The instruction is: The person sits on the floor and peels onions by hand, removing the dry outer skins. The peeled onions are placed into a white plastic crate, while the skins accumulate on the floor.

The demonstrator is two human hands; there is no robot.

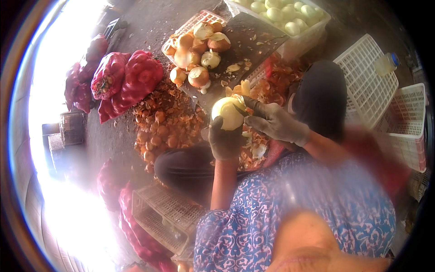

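Note:
A pale, mostly peeled onion [226, 112] is gripped in my gloved left hand [226, 139], above a heap of papery skins. My gloved right hand [275, 120] is at the onion's right side, closed on a small knife [240, 110] whose dark blade lies against the onion; its handle is hidden in my fingers. Loose skin [241, 89] stands up at the onion's top edge. Just beyond my hands lies a dark board [251, 40] with skin scraps. Unpeeled and partly peeled onions [198, 76] lie on its left part and on a white plastic basket [205, 15].
A white crate [306, 42] of peeled onions stands beyond the board. Small onions and skins [163, 131] cover the ground at left, near red mesh sacks [136, 81]. White plastic baskets [368, 74] stand at right, with a blue-capped container [386, 64]. Another basket [163, 217] lies lower left.

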